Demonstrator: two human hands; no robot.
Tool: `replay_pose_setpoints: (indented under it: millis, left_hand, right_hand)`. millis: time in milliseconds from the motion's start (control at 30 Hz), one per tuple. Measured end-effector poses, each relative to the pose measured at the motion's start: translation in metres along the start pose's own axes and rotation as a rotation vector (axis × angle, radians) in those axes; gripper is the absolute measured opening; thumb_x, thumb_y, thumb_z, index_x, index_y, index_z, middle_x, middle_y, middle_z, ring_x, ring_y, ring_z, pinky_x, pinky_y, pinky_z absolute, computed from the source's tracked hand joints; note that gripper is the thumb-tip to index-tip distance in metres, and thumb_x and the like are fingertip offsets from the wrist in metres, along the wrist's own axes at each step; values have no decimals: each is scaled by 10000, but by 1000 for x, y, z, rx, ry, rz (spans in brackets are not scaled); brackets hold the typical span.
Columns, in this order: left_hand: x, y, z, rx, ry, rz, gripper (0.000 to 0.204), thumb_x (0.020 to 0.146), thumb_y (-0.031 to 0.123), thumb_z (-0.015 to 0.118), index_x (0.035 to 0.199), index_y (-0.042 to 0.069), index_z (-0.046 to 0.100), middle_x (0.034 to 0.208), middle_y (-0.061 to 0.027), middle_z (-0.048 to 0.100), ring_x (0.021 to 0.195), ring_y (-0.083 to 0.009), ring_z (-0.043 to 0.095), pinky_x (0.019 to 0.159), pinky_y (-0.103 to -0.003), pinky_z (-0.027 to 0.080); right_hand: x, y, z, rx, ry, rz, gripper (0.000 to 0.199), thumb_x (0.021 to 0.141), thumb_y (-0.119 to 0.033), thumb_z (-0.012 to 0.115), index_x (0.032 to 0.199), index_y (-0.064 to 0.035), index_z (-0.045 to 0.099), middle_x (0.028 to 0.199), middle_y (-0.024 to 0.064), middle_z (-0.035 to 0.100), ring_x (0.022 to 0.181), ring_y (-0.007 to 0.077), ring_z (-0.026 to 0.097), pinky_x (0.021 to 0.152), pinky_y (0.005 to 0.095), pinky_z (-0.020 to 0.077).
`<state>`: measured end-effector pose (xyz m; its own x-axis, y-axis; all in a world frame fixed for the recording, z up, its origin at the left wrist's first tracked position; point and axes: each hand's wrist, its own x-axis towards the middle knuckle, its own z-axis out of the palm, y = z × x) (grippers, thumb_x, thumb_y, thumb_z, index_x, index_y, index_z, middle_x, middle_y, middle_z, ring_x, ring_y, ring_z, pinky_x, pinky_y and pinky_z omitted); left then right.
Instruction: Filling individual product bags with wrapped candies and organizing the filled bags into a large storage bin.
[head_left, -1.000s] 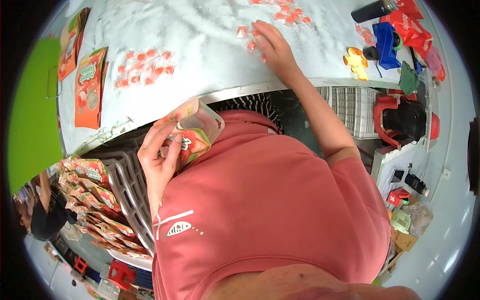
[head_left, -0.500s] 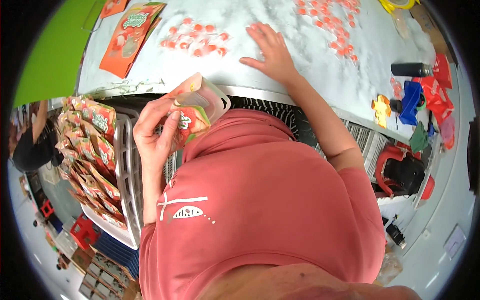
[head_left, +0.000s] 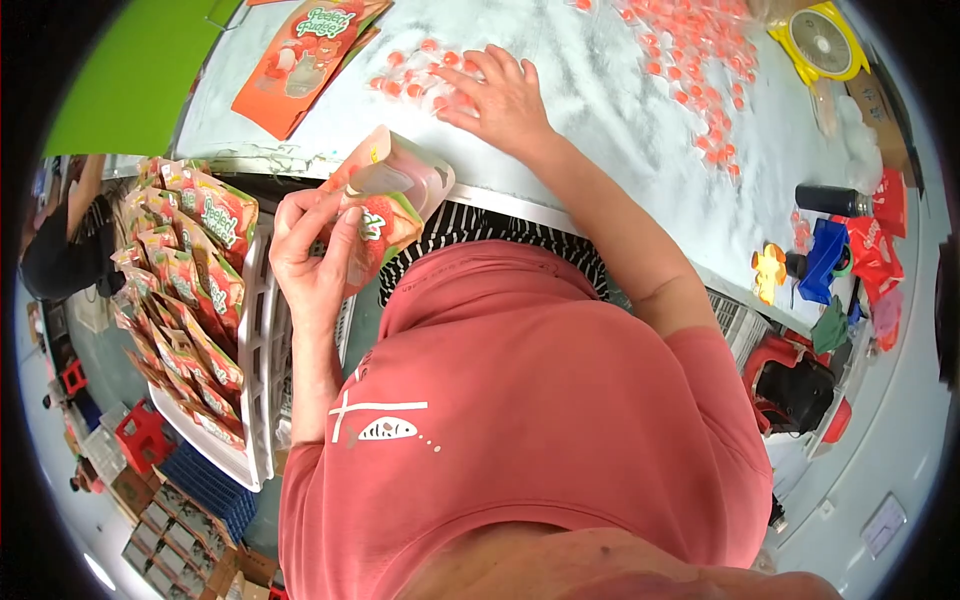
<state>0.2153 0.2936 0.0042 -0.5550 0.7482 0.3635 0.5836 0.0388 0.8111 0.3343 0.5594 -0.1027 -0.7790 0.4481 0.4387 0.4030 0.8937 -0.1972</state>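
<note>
My left hand (head_left: pixel 312 250) pinches a red and green printed pouch (head_left: pixel 385 222) by its side, just off the near table edge. The pouch's mouth gapes toward the table, and its clear inside shows. On the white table (head_left: pixel 590 130) my right hand (head_left: pixel 508 108) lies palm down with fingers spread. Its fingertips reach over the right part of a small group of red candies (head_left: pixel 400 75) in clear wrappers. Left of that group lie flat orange pouches (head_left: pixel 300 70) with a clear window.
A white crate (head_left: pixel 258 400) packed with filled pouches (head_left: pixel 190 290) stands at my left. More wrapped candies (head_left: pixel 700 95) are spread at the far right. Beyond them sit a yellow fan (head_left: pixel 820 42), a dark bottle (head_left: pixel 833 200) and a blue tool (head_left: pixel 823 258). Another person (head_left: pixel 70 250) is at the left.
My right hand has come left from bare table onto the edge of the small candy group. The view has shifted slightly; my left hand keeps its hold on the pouch.
</note>
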Motion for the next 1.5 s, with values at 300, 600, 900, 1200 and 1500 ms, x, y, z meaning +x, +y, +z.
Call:
replay_pose_setpoints:
  millis: [300, 600, 900, 1200, 1500]
  left_hand:
    - [18, -5, 5, -98, 41, -25, 177, 827, 5, 754, 1002, 24, 733, 862, -31, 608, 744, -89, 554, 666, -224, 453]
    - [41, -2, 24, 53, -26, -33, 163, 831, 47, 761, 990, 16, 735, 816, -33, 599, 662, -83, 548, 588, -220, 449]
    - [58, 6, 53, 143, -131, 72, 177, 848, 94, 742, 1001, 7, 725, 847, -81, 632, 678, -159, 621, 607, -272, 513]
    - [64, 16, 72, 131, -186, 49, 188, 842, 95, 748, 1003, 1, 722, 849, -80, 626, 655, -159, 616, 606, -281, 513]
    - [72, 16, 84, 77, -197, 27, 191, 844, 112, 751, 1003, 8, 727, 818, -77, 609, 643, -159, 612, 598, -290, 505]
  right_hand:
    - [7, 12, -3, 127, 84, -150, 275, 770, -355, 781, 984, -196, 713, 1023, -3, 613, 915, 189, 630, 680, 326, 537]
    - [5, 45, -34, 756, 4, 172, 154, 838, -95, 710, 979, -110, 769, 971, 59, 673, 933, 177, 667, 798, 287, 559]
    - [15, 18, -125, 429, -58, -78, 173, 843, -99, 701, 1007, -129, 747, 957, 20, 654, 814, 152, 670, 703, 272, 533]
    - [14, 11, -123, 1027, -126, 38, 152, 912, -210, 661, 987, -79, 668, 871, -21, 647, 762, 82, 624, 614, 273, 489]
    - [26, 15, -118, 776, -75, 322, 274, 972, -283, 590, 888, -28, 646, 699, -21, 573, 655, 58, 520, 592, 236, 436]
